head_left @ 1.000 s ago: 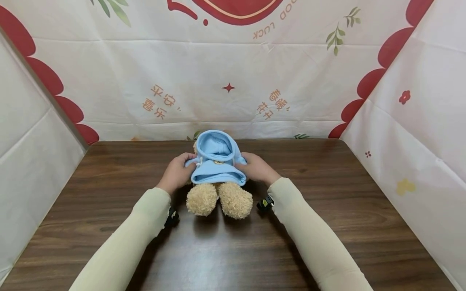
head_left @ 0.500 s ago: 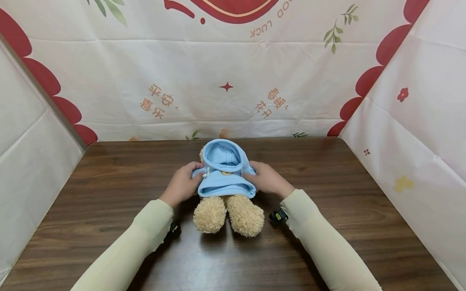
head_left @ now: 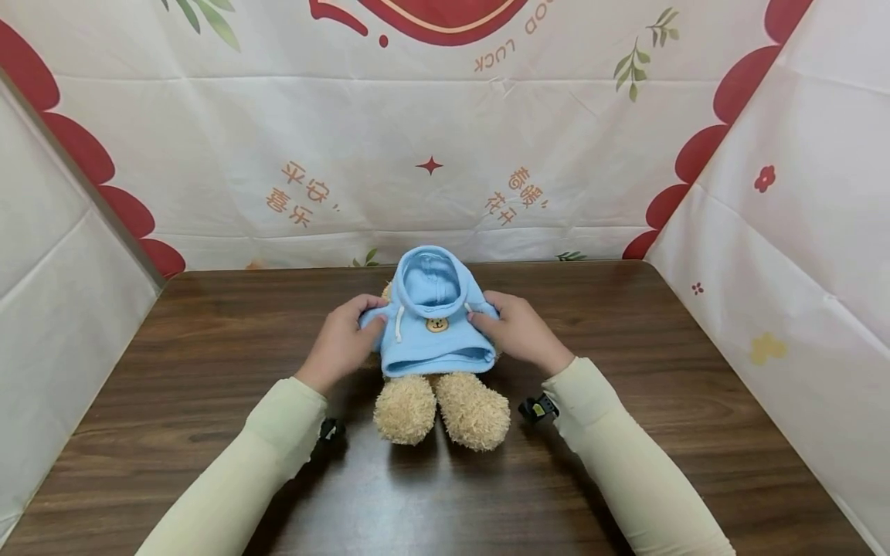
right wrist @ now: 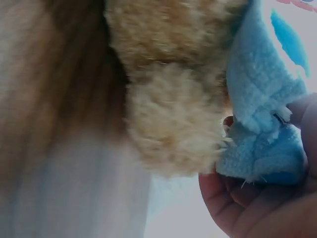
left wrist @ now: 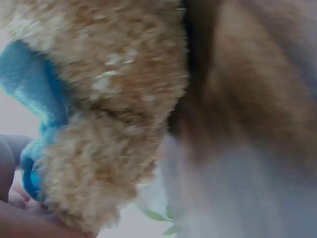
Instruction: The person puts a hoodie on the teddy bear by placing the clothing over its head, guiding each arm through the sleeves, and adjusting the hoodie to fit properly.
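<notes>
A small light-blue hoodie [head_left: 438, 344] with a bear-face patch and white drawstrings lies over a tan plush toy [head_left: 406, 409], whose two fuzzy feet stick out below the hem. The hood opening faces up, and the toy's head is hidden except for a bit of fur at the left. My left hand [head_left: 344, 340] pinches the left sleeve between thumb and fingers. At the other side my right hand [head_left: 524, 332] pinches the right sleeve. In the right wrist view the hoodie's sleeve [right wrist: 267, 148] hangs beside the plush arm [right wrist: 173, 119], which is outside it.
The brown wooden table [head_left: 208, 371] ends at a white printed cloth backdrop [head_left: 389, 123]. White cloth walls [head_left: 786, 270] rise at both sides. A small black device [head_left: 538, 408] sits at the right wrist, another at the left.
Hoodie and toy came nearer to me and slightly right between the first two frames. Since then the hood has risen and the front has spread flatter, showing the whole bear patch.
</notes>
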Motion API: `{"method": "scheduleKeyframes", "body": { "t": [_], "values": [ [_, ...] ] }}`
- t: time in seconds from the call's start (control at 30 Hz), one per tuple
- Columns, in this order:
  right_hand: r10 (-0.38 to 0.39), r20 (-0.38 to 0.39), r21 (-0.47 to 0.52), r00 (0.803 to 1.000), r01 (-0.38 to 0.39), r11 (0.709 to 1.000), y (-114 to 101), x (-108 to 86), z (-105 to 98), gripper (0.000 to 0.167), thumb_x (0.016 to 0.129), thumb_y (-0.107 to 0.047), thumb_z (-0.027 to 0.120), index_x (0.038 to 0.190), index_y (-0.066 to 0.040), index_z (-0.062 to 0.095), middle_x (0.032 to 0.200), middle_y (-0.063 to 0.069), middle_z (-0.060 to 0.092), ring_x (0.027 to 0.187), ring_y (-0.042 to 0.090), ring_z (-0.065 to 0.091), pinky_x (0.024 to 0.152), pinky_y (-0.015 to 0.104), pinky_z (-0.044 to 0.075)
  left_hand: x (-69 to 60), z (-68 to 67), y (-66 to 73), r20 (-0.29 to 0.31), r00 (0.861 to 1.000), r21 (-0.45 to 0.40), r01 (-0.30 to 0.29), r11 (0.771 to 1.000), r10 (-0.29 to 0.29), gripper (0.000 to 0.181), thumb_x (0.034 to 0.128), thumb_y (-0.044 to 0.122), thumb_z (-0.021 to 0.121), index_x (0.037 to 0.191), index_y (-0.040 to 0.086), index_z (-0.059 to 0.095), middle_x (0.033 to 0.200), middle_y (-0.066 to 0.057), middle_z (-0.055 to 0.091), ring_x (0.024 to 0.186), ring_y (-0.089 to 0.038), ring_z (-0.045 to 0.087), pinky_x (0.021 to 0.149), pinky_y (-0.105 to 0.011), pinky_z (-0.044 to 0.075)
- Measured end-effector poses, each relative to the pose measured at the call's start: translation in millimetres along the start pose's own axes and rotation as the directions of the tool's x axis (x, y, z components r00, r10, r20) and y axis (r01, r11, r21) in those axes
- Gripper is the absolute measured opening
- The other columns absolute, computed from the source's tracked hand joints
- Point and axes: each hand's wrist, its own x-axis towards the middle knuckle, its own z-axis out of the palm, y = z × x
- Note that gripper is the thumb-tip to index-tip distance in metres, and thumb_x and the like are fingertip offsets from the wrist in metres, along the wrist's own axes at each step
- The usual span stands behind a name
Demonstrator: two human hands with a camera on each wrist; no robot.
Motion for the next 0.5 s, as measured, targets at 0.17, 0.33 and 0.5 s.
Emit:
{"method": "scheduleKeyframes", "body": {
  "t": [0.17,0.33,0.5],
  "values": [
    [0.023,-0.037,0.060,0.999,-0.021,0.998,-8.3,7.7,-8.0,0.018,0.100,-0.032,0.059,0.095,-0.015,0.062,0.066,0.006,0.054,0.052,0.019,0.047,0.050,0.035,0.042,11.3,-9.3,13.2,-0.052,0.999,-0.072,-0.004,0.997,0.001,0.025,0.1009,0.019,0.056,0.122,0.008,0.064,0.122,-0.012,0.063,0.105,-0.025,0.060,0.089,-0.043,0.047],
    [0.050,-0.094,0.113,0.994,-0.039,0.993,-8.2,23.8,-9.2,0.021,0.100,-0.032,0.059,0.102,-0.012,0.062,0.073,0.009,0.056,0.061,0.023,0.051,0.058,0.038,0.044,25.0,-10.1,18.7,-0.086,0.995,-0.145,0.034,0.989,-0.047,0.027,0.1012,0.022,0.055,0.124,0.009,0.062,0.124,-0.010,0.061,0.109,-0.024,0.058,0.091,-0.042,0.048],
    [0.115,-0.095,0.113,0.989,-0.104,0.988,-2.6,30.3,-6.5,0.039,0.099,-0.036,0.059,0.130,-0.012,0.056,0.118,0.009,0.060,0.101,0.026,0.058,0.085,0.043,0.047,25.8,-5.8,13.0,-0.087,0.991,-0.051,0.101,0.994,-0.105,0.042,0.0996,0.025,0.056,0.137,0.007,0.052,0.135,-0.015,0.049,0.111,-0.028,0.050,0.095,-0.046,0.043]
  ]
}}
